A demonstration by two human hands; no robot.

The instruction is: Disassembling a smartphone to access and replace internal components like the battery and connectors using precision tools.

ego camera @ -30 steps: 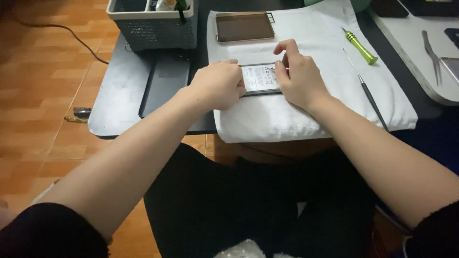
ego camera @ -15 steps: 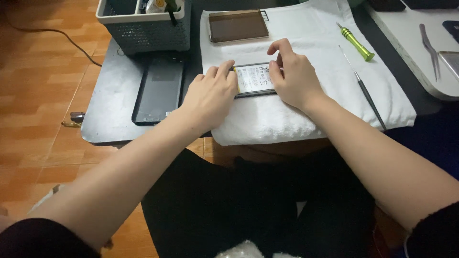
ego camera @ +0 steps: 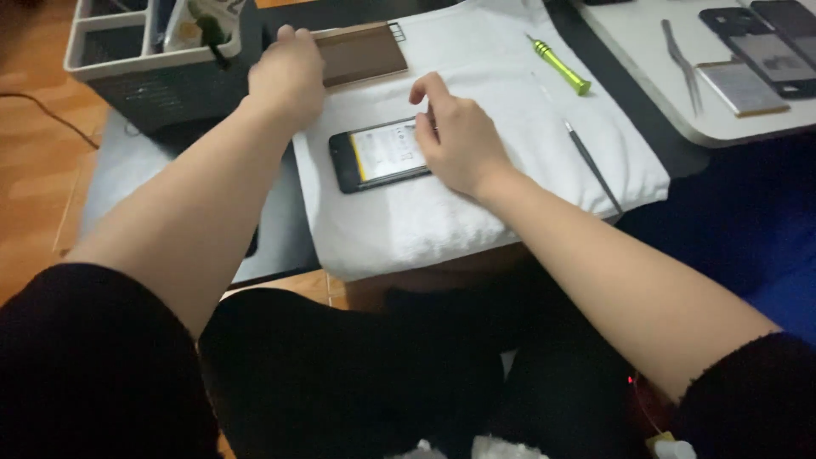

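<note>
Clearly, from the head camera, the person's right hand [ego camera: 455,140] is resting on the right end of an opened black smartphone with a pale battery showing inside [ego camera: 378,154], fingers curled loosely over its edge and pressing rather than gripping. That phone is lying on a folded white towel [ego camera: 501,183], its long axis running left to right with a slight upward tilt toward the right, so it is sitting directly under and to the left of that hand. Farther away and to the left, the left hand [ego camera: 287,75] is reaching over the near-left corner of a flat brown rectangular panel [ego camera: 361,53]; whether its fingers are closed on the panel cannot be told from this angle. The right hand is plainly the nearer one to the phone. A yellow-green screwdriver [ego camera: 559,65] and a thin dark metal pry tool [ego camera: 592,166] are lying on the towel to the right, apart from both hands. A grey plastic organiser bin [ego camera: 136,76] is standing at the far left on the dark low table [ego camera: 646,127]. To the far right, a white tray [ego camera: 671,93] is holding metal tweezers [ego camera: 680,53] and more phone parts. Orange wooden flooring [ego camera: 34,170] is showing at the left.
</note>
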